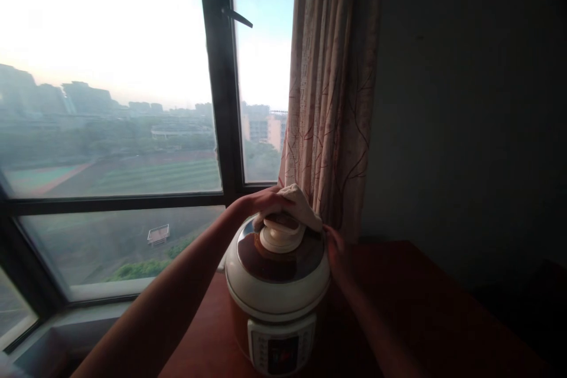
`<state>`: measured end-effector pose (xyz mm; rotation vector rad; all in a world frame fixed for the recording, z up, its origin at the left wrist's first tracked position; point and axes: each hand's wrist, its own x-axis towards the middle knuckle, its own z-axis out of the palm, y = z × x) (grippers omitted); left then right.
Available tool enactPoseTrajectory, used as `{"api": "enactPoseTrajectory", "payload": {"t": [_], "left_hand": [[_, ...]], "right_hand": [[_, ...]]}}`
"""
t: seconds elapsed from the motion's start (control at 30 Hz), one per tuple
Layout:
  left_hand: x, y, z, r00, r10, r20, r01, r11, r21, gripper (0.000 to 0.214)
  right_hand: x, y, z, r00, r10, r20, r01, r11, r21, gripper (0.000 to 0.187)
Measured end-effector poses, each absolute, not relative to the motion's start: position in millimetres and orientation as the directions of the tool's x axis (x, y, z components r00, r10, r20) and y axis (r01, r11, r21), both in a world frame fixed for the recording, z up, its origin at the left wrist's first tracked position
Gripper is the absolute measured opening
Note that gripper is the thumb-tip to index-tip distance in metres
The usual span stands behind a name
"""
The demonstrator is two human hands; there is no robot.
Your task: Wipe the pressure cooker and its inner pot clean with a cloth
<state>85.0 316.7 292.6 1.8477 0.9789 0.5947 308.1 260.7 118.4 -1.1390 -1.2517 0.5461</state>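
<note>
A cream and brown electric pressure cooker [277,289] stands on a reddish-brown table [425,319], its control panel facing me. My left hand [266,202] reaches over the far side of the lid and presses a beige cloth [301,204] against the lid behind the cream knob [282,236]; its fingers curl on the cloth. My right hand [335,248] rests against the cooker's right side near the lid rim, in shadow, its fingers hard to make out.
A large window with a dark frame [221,100] fills the left, its sill [88,301] below. A patterned curtain [330,88] hangs just behind the cooker. A dark wall [465,100] stands to the right.
</note>
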Motion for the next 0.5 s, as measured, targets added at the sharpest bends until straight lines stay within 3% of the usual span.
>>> {"api": "enactPoseTrajectory", "payload": {"t": [0.1, 0.37, 0.5], "left_hand": [[76, 307, 292, 0.560, 0.829, 0.000, 0.403, -0.272, 0.874, 0.032], [31, 301, 271, 0.322, 0.936, 0.140, 0.492, -0.292, 0.820, 0.036], [4, 254, 252, 0.364, 0.900, 0.238, 0.577, -0.419, 0.701, 0.035]], "right_hand": [[308, 260, 119, 0.284, 0.847, 0.449, 0.238, 0.391, -0.889, 0.046], [309, 263, 119, 0.280, 0.847, 0.453, 0.258, 0.388, -0.885, 0.046], [308, 266, 116, 0.283, 0.844, 0.455, 0.253, 0.392, -0.884, 0.046]]}}
